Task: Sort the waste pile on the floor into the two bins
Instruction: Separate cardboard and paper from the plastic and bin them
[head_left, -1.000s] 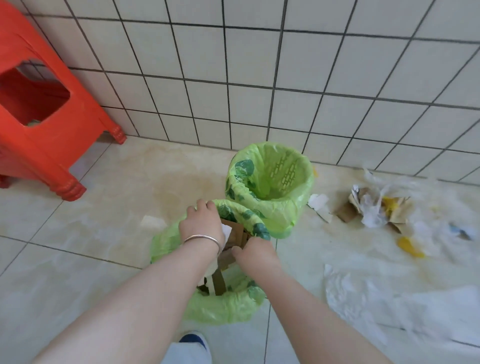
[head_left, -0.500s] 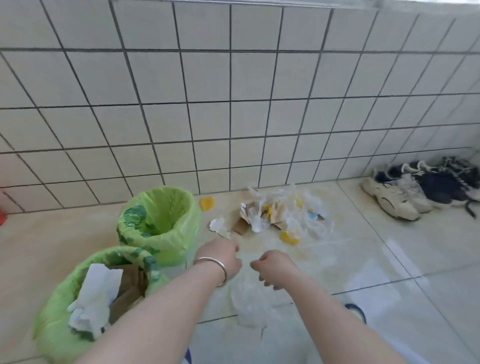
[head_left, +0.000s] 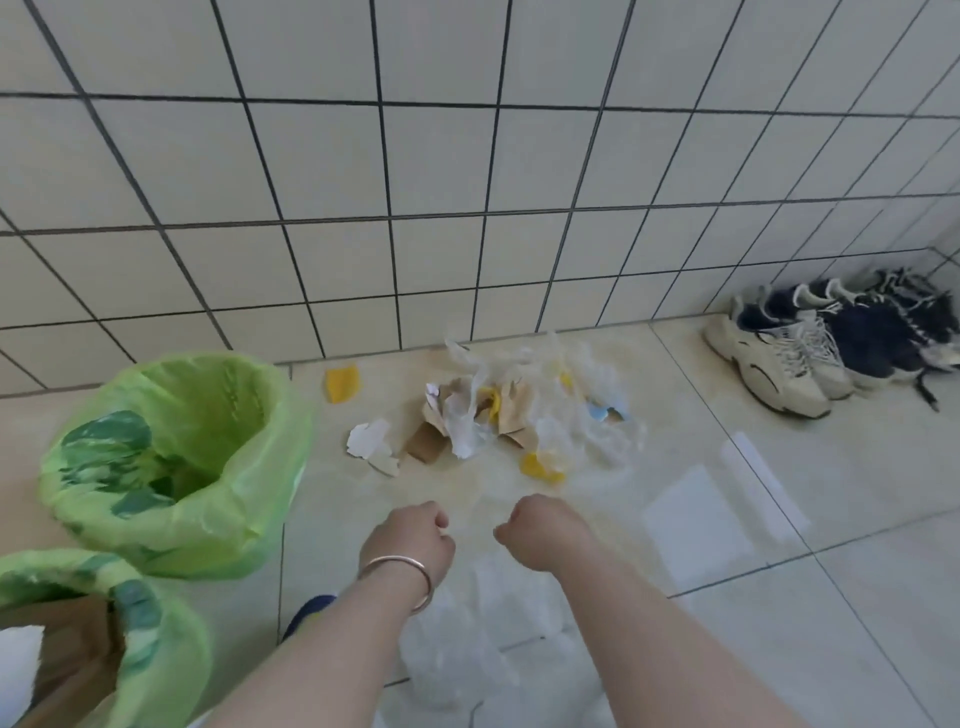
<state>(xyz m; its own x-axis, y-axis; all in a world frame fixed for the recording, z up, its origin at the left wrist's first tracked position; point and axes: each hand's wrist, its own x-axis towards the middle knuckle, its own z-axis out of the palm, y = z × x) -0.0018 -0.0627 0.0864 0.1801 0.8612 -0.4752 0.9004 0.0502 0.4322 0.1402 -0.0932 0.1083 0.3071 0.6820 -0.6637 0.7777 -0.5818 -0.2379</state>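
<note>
Two bins: far bin (head_left: 176, 457) by the wall, mouth tilted toward camera; near bin (head_left: 150, 649) at bottom left holds cardboard and paper. Pile (head_left: 498, 415) by the wall, long axis left-right along it. Left hand (head_left: 410, 540) and right hand (head_left: 545, 530) reach forward, knuckles up, fingers curled, seemingly gripping clear plastic (head_left: 467, 639) hanging below; blurry.

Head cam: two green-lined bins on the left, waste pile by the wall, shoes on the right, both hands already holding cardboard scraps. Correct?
Not quite. In the head view the left hand and right hand are curled but hold nothing; the cardboard scraps still lie in the waste pile. The rest stands: far bin and near bin left, shoes right.
</note>
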